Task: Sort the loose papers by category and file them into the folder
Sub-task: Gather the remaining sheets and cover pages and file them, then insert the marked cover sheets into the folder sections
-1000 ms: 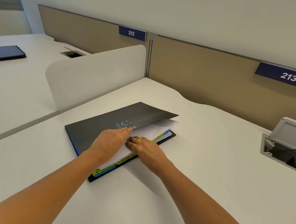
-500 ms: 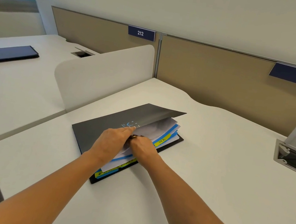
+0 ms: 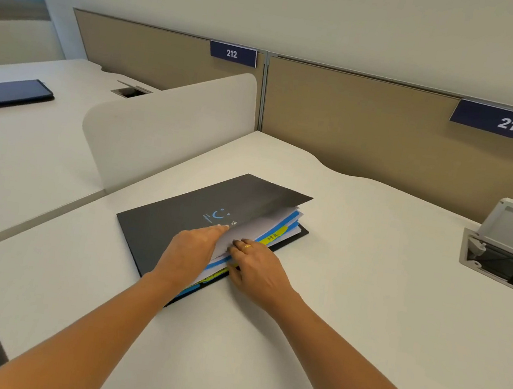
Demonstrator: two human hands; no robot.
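One flat black card folder (image 3: 178, 219), printed with a blue smile mark, lies on the white laminate counter (image 3: 364, 310) in front of the one curved white divider panel (image 3: 164, 134). Its front cover is lifted along the right edge, exposing one stack of white, blue and yellow-tabbed papers (image 3: 279, 231) inside. Left hand (image 3: 188, 252): fingers extended over the cover, tips curled at its raised edge, holding it up. Right hand (image 3: 259, 269), just right of the left hand: fingers pushed in among the papers, gripping some; one gold ring visible. Two blue number plates are behind the folder, and one open cable box (image 3: 509, 255) stands well to its right.
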